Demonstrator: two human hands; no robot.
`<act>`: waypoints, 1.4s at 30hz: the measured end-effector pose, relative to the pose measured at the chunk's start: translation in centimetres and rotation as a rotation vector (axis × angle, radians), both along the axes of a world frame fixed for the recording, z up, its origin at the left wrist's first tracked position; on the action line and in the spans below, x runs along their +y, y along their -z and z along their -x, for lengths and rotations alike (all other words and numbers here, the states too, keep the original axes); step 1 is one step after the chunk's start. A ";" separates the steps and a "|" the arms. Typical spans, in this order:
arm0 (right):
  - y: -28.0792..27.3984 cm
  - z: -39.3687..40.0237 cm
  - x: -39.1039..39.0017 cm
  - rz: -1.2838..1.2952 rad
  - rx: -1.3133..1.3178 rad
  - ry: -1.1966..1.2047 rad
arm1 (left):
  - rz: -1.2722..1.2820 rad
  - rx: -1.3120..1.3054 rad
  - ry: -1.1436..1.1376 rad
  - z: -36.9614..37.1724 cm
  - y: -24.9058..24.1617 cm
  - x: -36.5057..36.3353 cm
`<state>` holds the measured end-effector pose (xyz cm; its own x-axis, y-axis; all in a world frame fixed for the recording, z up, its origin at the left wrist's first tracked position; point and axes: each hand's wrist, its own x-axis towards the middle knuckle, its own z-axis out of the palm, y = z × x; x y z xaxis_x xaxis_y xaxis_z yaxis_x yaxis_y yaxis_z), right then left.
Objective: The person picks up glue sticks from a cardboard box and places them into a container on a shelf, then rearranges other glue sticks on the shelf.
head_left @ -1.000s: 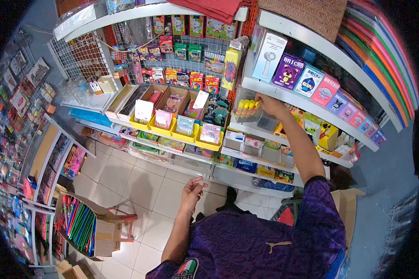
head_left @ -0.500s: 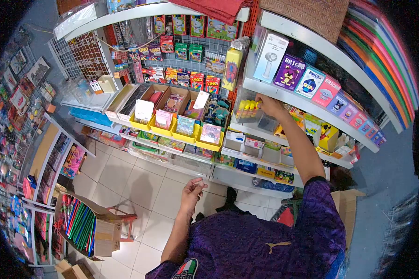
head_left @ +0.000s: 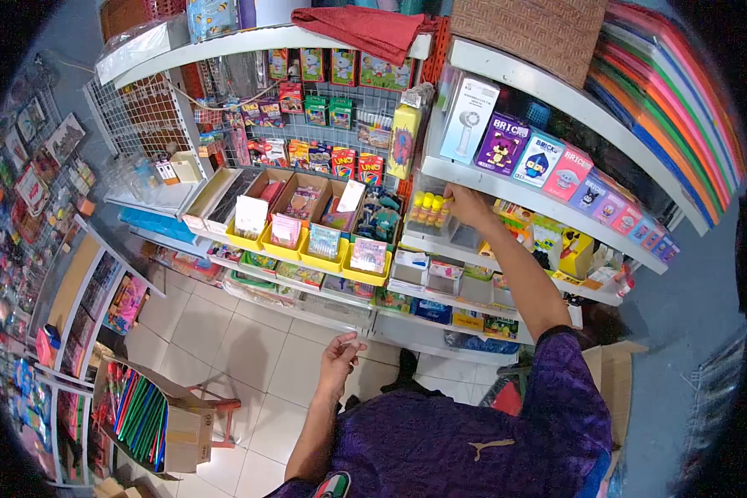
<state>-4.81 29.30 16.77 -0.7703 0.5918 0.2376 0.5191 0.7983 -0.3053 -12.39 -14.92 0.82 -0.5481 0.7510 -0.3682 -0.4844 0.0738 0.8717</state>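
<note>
1. The person's right hand point(head_left: 468, 205) is at the right side of the clear plastic bin point(head_left: 423, 183), its fingers bent and just beside the yellow-capped items point(head_left: 430, 202). Whether it grasps one cannot be told, as the fingertips are partly hidden.
2. The yellow-capped items sit close together inside the bin.
3. The left hand point(head_left: 339, 358) hangs over the tiled floor point(head_left: 295, 361), below the bin, to its left and well apart from it. Its fingers curl toward the thumb; whether anything small is pinched there cannot be told.
4. Above the bin and to its right, a white handheld-fan box point(head_left: 471, 120) stands beside a purple BRICK box point(head_left: 502, 143) on the upper shelf.
5. Just above the bin and slightly left is a tall yellow pack point(head_left: 402, 141); farther left hang red UNO card packs point(head_left: 371, 168).
6. Left of the bin and lower, yellow trays point(head_left: 365, 276) line a shelf edge.
7. Far below the bin and to its left, a cardboard box point(head_left: 189, 436) holds green, red and blue rods point(head_left: 145, 423).
</note>
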 end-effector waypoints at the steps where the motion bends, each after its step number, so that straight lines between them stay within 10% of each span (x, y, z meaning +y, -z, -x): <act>1: 0.0 0.0 -0.1 0.003 0.009 -0.006 | 0.005 0.001 0.001 0.0 -0.1 -0.1; 25: -1.6 -0.3 -2.4 -0.157 -0.094 -0.018 | 0.004 0.001 0.022 0.3 0.3 0.6; 29: -1.3 -0.8 -6.2 -0.621 0.118 -0.112 | 0.017 0.009 -0.020 0.8 -0.2 0.0; 42: 1.4 1.0 -7.5 -0.146 0.080 0.005 | 0.027 -0.008 -0.023 -0.1 0.2 -1.7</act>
<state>-5.82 21.76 15.37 -0.7427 0.5503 0.3815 0.5020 0.8346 -0.2266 -12.33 -16.58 0.63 -0.5620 0.7281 -0.3924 -0.4934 0.0857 0.8656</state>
